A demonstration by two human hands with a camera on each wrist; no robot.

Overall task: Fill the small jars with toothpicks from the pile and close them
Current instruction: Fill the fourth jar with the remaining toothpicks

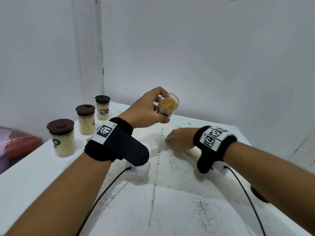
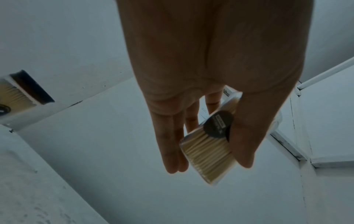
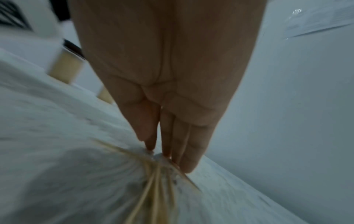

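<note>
**Open jar held aloft, right hand at the pile**

The left hand (image 1: pixel 146 108) holds a lidless jar (image 1: pixel 167 106), packed with toothpicks, above the white tabletop (image 1: pixel 170 201); fingers (image 2: pixel 170 144) and thumb wrap its clear wall. The right hand (image 1: pixel 179 139) reaches down to the loose toothpick pile (image 3: pixel 157 181), its fingers (image 3: pixel 189 148) straight and touching the sticks. Three lidded, filled jars (image 1: pixel 62 137) stand in a row at the tabletop's left edge.
</note>
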